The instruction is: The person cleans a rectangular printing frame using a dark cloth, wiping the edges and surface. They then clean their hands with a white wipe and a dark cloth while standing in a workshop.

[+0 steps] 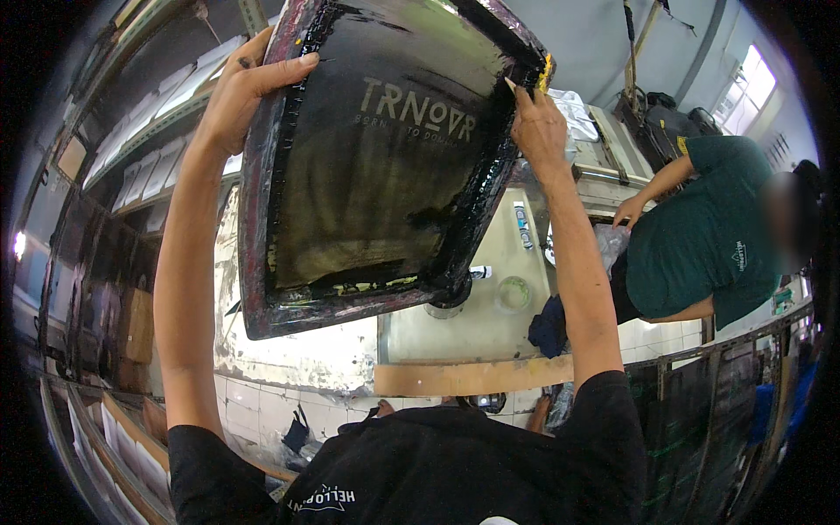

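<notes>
A screen printing frame (367, 184) is held up at a tilt in front of me, its dark mesh bearing pale stencilled lettering and its inner edges lined with glossy black. My left hand (241, 92) is closed around its left rim, the thumb lying over the front. At the right rim, my right hand (537, 127) has its fingers bent together in a pinch; whatever is between them is too small to make out. Below the frame's lower right corner sits a dark-topped container (448, 302), partly hidden by the frame.
Beneath is a pale worktable (420, 337) with a wooden strip (472, 376) along its near edge. On it are a round clear tub (514, 294) and a tube (523, 226). A person in a green shirt (700, 236) stands at right. Racks (166, 166) line the left side.
</notes>
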Motion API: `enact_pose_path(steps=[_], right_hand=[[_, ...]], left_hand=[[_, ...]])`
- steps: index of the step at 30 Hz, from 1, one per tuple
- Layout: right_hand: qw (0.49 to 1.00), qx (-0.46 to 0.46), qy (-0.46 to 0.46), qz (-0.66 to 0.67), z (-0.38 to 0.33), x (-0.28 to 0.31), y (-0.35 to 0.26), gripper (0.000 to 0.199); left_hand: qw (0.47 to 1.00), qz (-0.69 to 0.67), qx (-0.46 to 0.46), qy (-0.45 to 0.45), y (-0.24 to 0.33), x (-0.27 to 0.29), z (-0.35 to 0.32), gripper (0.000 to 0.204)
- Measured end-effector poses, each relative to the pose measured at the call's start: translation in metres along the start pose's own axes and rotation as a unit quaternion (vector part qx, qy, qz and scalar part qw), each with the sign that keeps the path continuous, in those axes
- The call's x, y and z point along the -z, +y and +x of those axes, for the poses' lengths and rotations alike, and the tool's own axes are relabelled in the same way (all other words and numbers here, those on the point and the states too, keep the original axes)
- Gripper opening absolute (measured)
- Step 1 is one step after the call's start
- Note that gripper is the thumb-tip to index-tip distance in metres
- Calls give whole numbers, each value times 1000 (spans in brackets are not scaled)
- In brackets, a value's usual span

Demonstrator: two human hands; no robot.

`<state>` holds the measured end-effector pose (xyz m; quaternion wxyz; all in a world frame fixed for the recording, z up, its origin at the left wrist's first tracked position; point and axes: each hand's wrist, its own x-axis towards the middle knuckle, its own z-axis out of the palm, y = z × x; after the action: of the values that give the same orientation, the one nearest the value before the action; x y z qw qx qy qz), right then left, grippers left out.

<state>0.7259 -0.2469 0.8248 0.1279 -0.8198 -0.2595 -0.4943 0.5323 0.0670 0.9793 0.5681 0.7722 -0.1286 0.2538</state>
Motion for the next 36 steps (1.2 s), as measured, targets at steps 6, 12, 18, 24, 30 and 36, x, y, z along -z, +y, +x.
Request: enact_pose_path(steps=[6, 12, 18, 24, 30, 36], right_hand=[[996, 31, -70, 55, -52, 8, -32, 37], [988, 30, -103, 114, -105, 18, -61, 32], [989, 5, -56, 135, -93, 21, -51, 27], [997, -16, 35, 64, 6, 3, 11, 29], [997, 0, -46, 55, 1, -1, 4, 42], [990, 18, -103, 89, -71, 12, -40, 50]], left_hand=[[998, 27, 48, -24, 1, 9, -1, 47], [999, 9, 40, -33, 3, 7, -2, 46], [997, 32, 58, -28, 5, 8, -5, 45], [1000, 19, 1, -13, 3, -2, -2, 39], [999, 17, 25, -32, 10, -2, -5, 44], [999, 22, 38, -28, 7, 4, -7, 43]])
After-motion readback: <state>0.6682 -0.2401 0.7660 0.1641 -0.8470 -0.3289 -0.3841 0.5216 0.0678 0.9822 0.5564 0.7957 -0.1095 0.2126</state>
